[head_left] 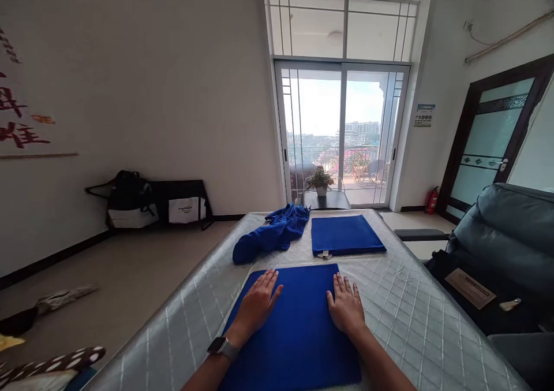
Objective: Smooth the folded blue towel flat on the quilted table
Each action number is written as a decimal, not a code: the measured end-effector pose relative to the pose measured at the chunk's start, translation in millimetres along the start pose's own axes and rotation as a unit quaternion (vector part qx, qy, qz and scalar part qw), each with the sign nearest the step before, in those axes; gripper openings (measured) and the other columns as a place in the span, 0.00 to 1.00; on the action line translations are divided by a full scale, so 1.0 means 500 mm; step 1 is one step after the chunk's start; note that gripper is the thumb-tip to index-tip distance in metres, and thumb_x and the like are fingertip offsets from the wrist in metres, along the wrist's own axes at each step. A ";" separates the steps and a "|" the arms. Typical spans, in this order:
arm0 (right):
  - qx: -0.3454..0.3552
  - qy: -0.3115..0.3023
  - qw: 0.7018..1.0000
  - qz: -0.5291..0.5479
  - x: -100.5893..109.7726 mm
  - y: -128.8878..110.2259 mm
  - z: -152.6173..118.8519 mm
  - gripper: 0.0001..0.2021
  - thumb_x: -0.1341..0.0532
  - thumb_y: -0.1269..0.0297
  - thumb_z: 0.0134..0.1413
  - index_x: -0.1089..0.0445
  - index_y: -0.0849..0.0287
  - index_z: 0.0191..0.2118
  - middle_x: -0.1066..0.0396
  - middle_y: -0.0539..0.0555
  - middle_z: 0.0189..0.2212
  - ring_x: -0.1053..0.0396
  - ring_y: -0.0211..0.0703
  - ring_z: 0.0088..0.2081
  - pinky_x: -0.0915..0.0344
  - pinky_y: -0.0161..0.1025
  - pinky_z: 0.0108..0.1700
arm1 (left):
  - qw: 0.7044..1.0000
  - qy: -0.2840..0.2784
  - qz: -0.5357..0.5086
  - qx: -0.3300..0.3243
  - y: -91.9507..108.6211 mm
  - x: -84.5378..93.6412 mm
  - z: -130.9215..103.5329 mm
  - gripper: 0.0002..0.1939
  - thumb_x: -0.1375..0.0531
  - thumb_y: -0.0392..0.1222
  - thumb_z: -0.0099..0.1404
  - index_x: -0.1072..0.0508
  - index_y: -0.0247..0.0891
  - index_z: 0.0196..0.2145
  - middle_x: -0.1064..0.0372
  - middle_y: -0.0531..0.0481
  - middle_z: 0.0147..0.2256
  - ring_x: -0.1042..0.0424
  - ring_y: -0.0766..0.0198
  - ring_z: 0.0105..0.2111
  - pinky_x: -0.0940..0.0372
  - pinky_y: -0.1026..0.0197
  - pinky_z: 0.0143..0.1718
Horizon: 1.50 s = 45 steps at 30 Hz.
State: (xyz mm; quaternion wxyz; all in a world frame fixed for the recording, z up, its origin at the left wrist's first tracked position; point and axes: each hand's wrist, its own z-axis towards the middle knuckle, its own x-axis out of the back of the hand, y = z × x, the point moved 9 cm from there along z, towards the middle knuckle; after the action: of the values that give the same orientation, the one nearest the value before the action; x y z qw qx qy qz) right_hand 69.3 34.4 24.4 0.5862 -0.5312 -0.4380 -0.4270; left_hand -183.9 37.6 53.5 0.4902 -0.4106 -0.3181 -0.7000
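Flat blue fabric rectangle (300, 339) lies on the quilted silvery mattress (407, 298) directly before the person, where the broad padding seems to let it spread out square. Left hand (258, 298) rests near its left edge and right hand (347, 310) lies over its right edge, both palm-down, fingers extended, grasping nothing, which probably keeps the cloth even across its width. Beyond, a second blue rectangle (346, 232) lies beside crumpled blue cloth (279, 236), perhaps set apart to stay smooth.
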 end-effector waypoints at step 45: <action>0.024 -0.018 0.999 -0.036 0.012 -0.011 0.043 0.32 0.59 0.53 0.65 0.58 0.58 0.71 0.62 0.49 0.71 0.66 0.46 0.71 0.66 0.48 0.69 | 0.985 -0.066 -0.020 0.159 -0.167 -0.094 -0.034 0.44 0.65 0.66 0.70 0.46 0.25 0.66 0.50 0.33 0.67 0.53 0.48 0.68 0.52 0.44 0.65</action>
State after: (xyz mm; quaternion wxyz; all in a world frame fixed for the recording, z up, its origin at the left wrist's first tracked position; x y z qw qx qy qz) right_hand 64.0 55.1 32.7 0.5752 -0.5085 -0.4772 -0.4275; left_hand -259.0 69.5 0.4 0.5129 -0.3658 -0.4651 -0.6219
